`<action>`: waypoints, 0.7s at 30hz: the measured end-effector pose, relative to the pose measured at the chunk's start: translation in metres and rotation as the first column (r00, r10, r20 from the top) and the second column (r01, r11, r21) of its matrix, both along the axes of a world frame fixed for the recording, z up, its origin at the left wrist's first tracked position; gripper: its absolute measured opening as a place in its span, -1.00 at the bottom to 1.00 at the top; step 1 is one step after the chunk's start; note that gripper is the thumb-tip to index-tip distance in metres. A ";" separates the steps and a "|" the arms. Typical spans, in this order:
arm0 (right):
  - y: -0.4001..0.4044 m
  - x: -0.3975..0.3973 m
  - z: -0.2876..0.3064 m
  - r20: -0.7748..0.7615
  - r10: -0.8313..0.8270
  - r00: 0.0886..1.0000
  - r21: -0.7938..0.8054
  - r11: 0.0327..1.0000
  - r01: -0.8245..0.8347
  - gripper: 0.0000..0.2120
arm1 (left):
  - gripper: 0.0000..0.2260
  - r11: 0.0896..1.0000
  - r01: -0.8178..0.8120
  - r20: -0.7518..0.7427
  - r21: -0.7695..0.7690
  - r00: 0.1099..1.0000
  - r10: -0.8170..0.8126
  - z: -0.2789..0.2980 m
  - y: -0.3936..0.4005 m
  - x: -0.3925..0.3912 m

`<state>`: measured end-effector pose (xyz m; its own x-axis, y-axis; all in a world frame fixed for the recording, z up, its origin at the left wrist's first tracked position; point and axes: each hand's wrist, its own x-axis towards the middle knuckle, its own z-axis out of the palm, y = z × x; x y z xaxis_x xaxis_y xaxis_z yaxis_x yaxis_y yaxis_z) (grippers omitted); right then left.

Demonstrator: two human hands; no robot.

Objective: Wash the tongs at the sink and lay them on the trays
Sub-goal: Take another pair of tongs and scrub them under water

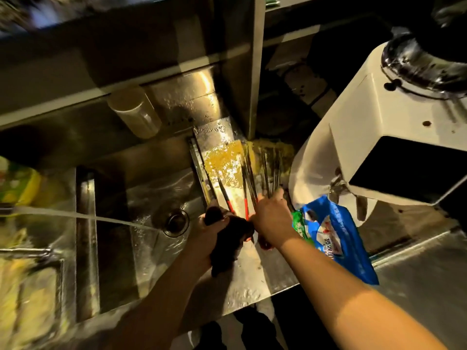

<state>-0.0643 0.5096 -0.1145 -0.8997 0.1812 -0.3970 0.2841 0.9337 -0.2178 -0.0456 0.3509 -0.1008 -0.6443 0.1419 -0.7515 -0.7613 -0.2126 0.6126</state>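
The left hand [211,229] gripped a dark cloth [228,245] at the sink's [113,223] right edge; the right hand [271,218], just right of it, held a fanned bunch of tongs [249,178] by their red-banded handles, tips pointing far over the wet tray [227,137]. Water [101,219] streamed from the left toward the drain [176,221]; a blue bag [336,236] lay near the right wrist.

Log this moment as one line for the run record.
stage: washing | left hand: grips dark cloth | right hand: holds tongs beside sink | water stream: running
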 end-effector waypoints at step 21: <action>-0.167 0.017 0.109 0.107 -0.013 0.994 -0.809 0.580 0.095 -0.90 | -0.72 0.825 -0.557 -0.097 0.094 0.820 0.564 0.044 -0.202 -0.009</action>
